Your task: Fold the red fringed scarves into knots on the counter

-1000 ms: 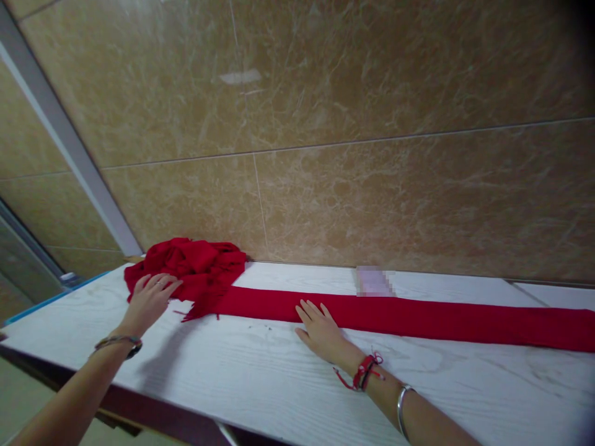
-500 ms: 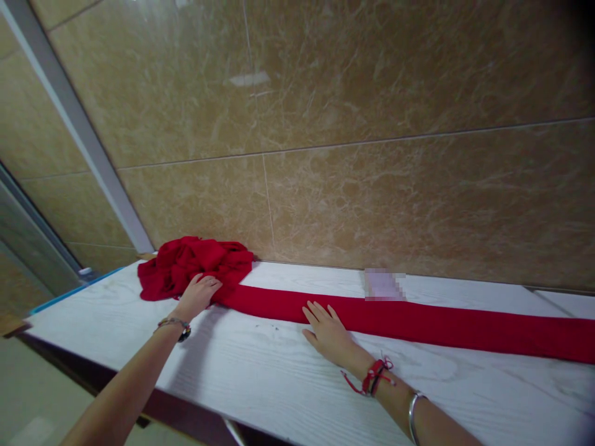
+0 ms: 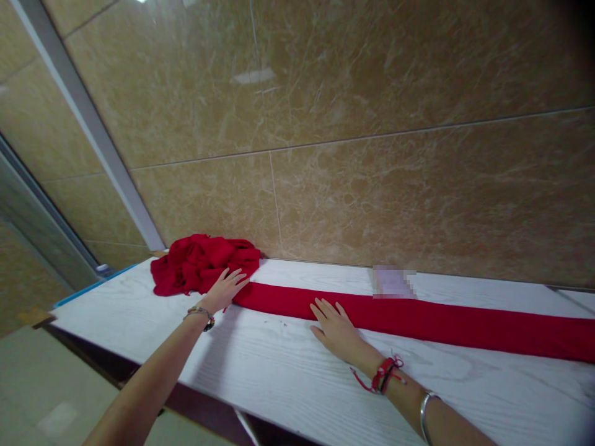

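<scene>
A long red scarf [image 3: 418, 317], folded into a flat band, runs along the white table from the middle out past the right edge of the view. My right hand [image 3: 335, 329] lies on its near edge, fingers spread. At the band's left end rests my left hand [image 3: 225, 291], palm down with the fingers stretched out, hiding that end and most of its fringe. Just behind my left hand is a crumpled heap of red cloth [image 3: 202, 260], close against the wall. Whether the heap and the band touch under the hand, I cannot tell.
The white wood-grain table [image 3: 274, 365] stands against a brown marbled tile wall [image 3: 372, 186]. A blurred pale purple item [image 3: 393, 282] lies behind the scarf. A bottle-like thing [image 3: 105, 271] shows past the table's blue left edge.
My left hand has moved right from the heap onto the scarf's left end, covering the fringe. My right hand has stayed at the same spot on the scarf. The view has shifted slightly left.
</scene>
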Action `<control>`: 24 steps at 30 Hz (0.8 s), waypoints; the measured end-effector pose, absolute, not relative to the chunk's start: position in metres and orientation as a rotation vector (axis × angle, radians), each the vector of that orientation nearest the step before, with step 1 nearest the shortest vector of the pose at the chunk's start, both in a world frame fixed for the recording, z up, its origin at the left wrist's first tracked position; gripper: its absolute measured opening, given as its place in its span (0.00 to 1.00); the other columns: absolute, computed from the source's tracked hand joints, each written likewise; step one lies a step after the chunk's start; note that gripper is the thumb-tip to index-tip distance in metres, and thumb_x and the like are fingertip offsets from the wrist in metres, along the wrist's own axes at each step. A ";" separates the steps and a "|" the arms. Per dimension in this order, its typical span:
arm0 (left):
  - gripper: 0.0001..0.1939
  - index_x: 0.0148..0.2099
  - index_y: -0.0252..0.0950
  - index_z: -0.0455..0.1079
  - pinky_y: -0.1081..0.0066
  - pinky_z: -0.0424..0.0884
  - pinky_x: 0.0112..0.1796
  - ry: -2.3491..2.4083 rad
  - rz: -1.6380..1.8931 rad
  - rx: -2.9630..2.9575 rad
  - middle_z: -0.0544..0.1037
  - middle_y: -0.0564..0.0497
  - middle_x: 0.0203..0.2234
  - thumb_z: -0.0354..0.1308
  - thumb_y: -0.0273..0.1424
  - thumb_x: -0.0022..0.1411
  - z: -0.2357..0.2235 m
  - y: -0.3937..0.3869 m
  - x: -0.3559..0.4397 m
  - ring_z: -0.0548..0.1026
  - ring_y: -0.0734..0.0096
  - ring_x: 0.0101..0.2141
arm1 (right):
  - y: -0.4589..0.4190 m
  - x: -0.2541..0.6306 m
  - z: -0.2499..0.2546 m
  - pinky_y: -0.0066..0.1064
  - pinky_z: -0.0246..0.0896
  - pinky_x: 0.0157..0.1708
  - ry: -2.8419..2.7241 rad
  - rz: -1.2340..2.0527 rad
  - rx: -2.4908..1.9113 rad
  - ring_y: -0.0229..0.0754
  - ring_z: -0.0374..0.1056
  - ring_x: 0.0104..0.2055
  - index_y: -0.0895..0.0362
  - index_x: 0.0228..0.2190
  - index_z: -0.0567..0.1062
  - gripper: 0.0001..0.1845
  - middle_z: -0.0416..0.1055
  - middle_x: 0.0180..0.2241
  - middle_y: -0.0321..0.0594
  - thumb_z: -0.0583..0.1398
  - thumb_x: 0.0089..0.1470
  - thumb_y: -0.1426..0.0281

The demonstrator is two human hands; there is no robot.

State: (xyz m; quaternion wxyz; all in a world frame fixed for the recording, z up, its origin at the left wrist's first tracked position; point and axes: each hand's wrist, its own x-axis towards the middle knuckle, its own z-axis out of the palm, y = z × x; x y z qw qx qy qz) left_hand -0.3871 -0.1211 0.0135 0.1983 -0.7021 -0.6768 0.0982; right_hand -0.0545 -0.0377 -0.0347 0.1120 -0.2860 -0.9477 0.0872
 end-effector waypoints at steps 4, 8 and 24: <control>0.25 0.49 0.40 0.66 0.59 0.41 0.56 -1.887 0.174 -1.944 0.73 0.48 0.44 0.43 0.17 0.52 0.014 -0.117 -0.389 0.63 0.69 0.50 | -0.038 -0.055 -0.034 0.46 0.33 0.57 -2.784 0.255 -0.845 0.47 0.39 0.61 0.62 0.56 0.55 0.29 0.46 0.59 0.47 0.45 0.56 0.62; 0.22 0.47 0.42 0.67 0.56 0.42 0.56 -1.891 0.114 -1.803 0.73 0.48 0.42 0.40 0.20 0.57 0.023 -0.137 -0.408 0.63 0.66 0.49 | -0.037 -0.055 -0.036 0.46 0.34 0.57 -2.779 0.255 -0.839 0.47 0.40 0.61 0.60 0.56 0.55 0.29 0.46 0.59 0.47 0.45 0.56 0.61; 0.24 0.58 0.39 0.55 0.64 0.51 0.54 -2.068 0.143 -2.052 0.58 0.50 0.57 0.38 0.29 0.59 0.023 -0.135 -0.382 0.52 0.68 0.57 | -0.038 -0.055 -0.035 0.46 0.33 0.56 -2.785 0.257 -0.847 0.47 0.40 0.60 0.62 0.56 0.55 0.29 0.46 0.59 0.48 0.45 0.56 0.62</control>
